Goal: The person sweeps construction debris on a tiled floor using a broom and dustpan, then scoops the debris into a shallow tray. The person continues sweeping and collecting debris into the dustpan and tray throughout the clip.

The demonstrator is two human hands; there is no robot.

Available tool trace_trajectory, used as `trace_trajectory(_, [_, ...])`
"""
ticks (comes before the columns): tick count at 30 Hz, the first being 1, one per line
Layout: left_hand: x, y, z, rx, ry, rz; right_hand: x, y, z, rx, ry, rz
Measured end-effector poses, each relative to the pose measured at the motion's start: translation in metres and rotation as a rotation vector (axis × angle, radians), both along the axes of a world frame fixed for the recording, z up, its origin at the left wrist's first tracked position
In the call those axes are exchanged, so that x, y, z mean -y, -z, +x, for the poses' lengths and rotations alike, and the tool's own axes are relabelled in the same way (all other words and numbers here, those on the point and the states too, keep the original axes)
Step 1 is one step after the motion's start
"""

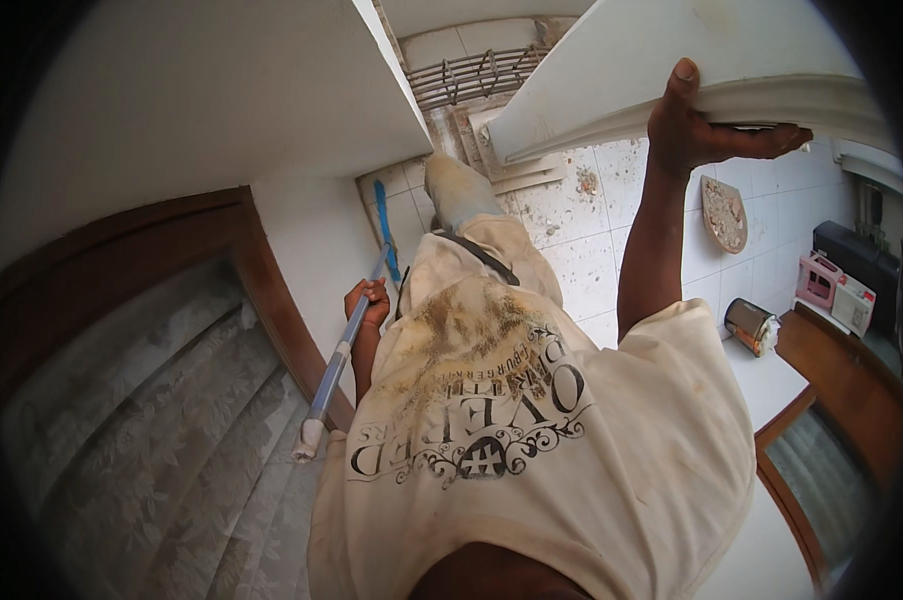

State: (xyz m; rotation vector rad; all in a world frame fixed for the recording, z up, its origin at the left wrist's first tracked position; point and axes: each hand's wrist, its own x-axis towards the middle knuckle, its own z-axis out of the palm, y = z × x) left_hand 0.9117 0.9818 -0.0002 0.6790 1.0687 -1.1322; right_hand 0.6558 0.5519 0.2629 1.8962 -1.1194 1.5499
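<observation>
My left hand (368, 301) is wrapped round a long pale-blue pole (349, 335). The pole slants from a whitish end near the curtained window up to a narrow blue head (384, 225) low by the wall; I cannot tell whether it is a broom or a squeegee. My right arm reaches up and forward, and my right hand (686, 130) holds the edge of a white door or panel (651, 65). Its thumb lies on the panel's face, while the fingers stretch along the underside of the moulded edge.
Debris (586, 182) is scattered over white floor tiles. Ahead stands a metal grille (476, 77). A rounded debris-covered board (723, 214), a metal can (751, 326) and a pink container (819, 279) are at the right. A brown window frame (261, 260) borders my left.
</observation>
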Motion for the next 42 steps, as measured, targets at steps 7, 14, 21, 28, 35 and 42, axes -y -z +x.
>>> trace_trajectory(7, [0.028, -0.011, 0.003, -0.118, 0.205, -0.018, 0.008, 0.0, 0.0, 0.011, -0.068, -0.088])
trace_trajectory(14, [0.096, -0.048, -0.038, -0.144, 0.52, -0.223, -0.158, -0.003, 0.037, -0.058, -0.59, 0.574])
trace_trajectory(21, [0.178, -0.07, -0.135, 0.182, 0.426, -0.181, -0.228, -0.006, 0.013, 0.096, -1.355, 1.329])
trace_trajectory(28, [0.299, 0.019, -0.161, -0.106, 0.082, -0.242, -0.141, 0.016, 0.04, 0.849, -0.981, 1.063])
trace_trajectory(35, [0.402, 0.073, -0.08, 0.013, 0.067, -0.197, -0.008, 0.07, 0.118, 0.707, -0.976, 0.898])
trace_trajectory(42, [0.406, 0.134, -0.07, -0.116, 0.005, -0.02, 0.038, 0.141, 0.149, 0.539, -1.009, 1.1])
